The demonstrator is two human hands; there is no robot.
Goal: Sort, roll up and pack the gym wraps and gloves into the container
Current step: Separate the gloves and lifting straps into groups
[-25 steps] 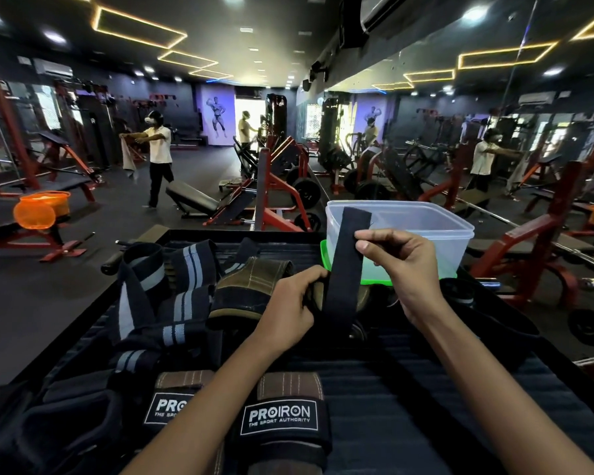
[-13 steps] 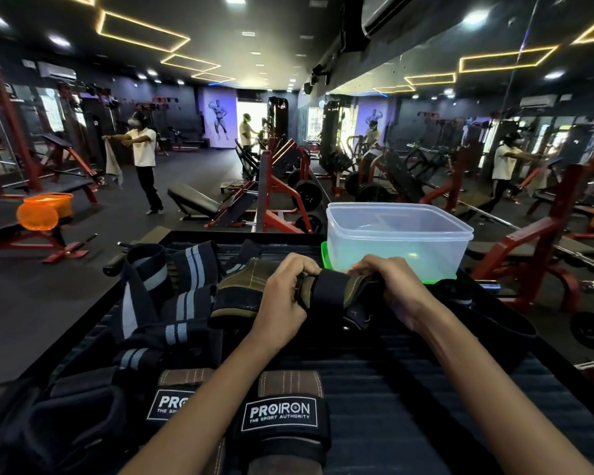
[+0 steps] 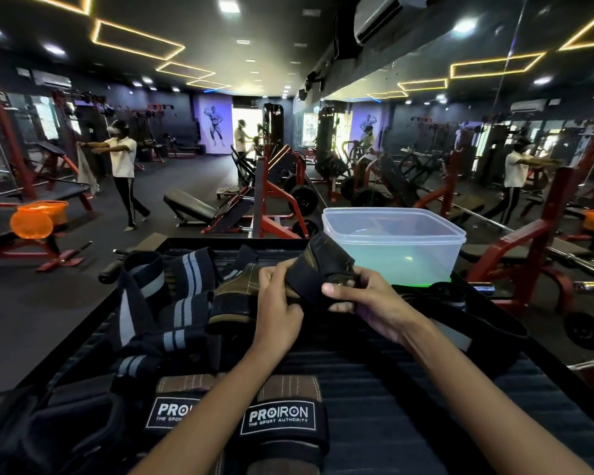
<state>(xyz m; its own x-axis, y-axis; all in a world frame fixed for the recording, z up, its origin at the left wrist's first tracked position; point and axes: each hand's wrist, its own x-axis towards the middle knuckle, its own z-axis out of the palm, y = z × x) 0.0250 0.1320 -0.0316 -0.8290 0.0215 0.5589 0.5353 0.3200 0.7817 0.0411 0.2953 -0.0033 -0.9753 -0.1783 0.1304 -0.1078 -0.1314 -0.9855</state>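
Observation:
Both hands grip one brown-and-black gym glove [image 3: 323, 265] with its black strap wound around it, lifted just in front of the clear plastic container [image 3: 422, 234]. My left hand [image 3: 278, 299] pinches its left side; my right hand [image 3: 360, 299] clasps its lower right. A second brown glove [image 3: 234, 296] lies left of my left hand. Black wraps with grey stripes [image 3: 172, 296] are piled at the left. Two PROIRON gloves [image 3: 282, 416] lie near me, under my left forearm.
Everything rests on a black ribbed mat [image 3: 374, 389]. A black belt [image 3: 477, 323] curls at the right, beside the container. Red gym machines [image 3: 275, 200] stand beyond the far edge. A person [image 3: 120, 166] with a towel walks at the left; a mirror lines the right wall.
A second ago my right hand held the black strap up high; it came down and wound the strap around the glove. The wrapped glove now sits slightly higher, tilted toward the container.

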